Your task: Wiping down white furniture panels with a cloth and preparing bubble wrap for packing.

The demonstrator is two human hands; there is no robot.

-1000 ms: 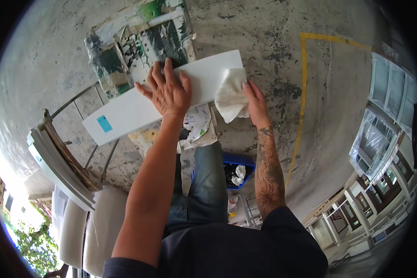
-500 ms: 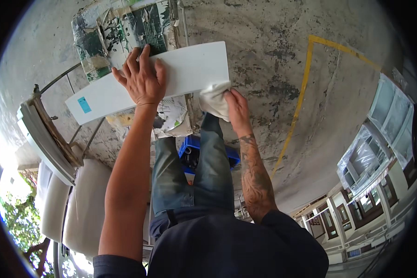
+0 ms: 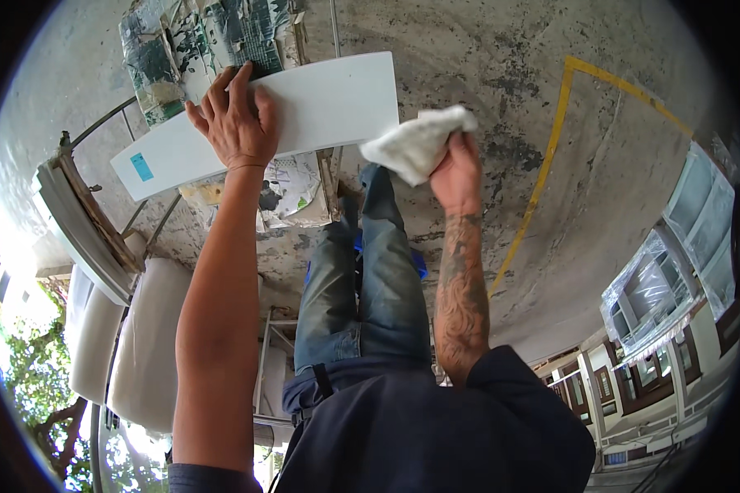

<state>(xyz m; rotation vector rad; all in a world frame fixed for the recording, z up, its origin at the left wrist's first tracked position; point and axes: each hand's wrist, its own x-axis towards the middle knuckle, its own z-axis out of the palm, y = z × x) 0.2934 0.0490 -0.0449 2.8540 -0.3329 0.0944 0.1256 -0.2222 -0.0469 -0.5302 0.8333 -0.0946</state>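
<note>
A long white panel [image 3: 333, 100] with a blue sticker [image 3: 141, 167] near its left end lies across a stand topped with torn, paint-stained paper [image 3: 156, 70]. My left hand [image 3: 240, 123] presses on the panel left of its middle, fingers spread, holding nothing. Just beyond the panel's right end, my right hand [image 3: 459, 177] grips a folded white cloth [image 3: 419, 146]. The cloth hangs in the air by the panel's lower right corner; whether it touches the panel I cannot tell.
Padded rolls or wrapped pieces [image 3: 152, 349] and a curved light strip [image 3: 78, 234] stand at left. At right, plastic-wrapped frames [image 3: 654, 287] rest past a yellow floor line [image 3: 543, 177]. Something blue [image 3: 419, 263] shows behind my legs on the stained concrete floor.
My right hand has moved right and away from me, carrying the cloth off the panel's lower right corner. My left hand stays on the panel; the whole view has shifted slightly.
</note>
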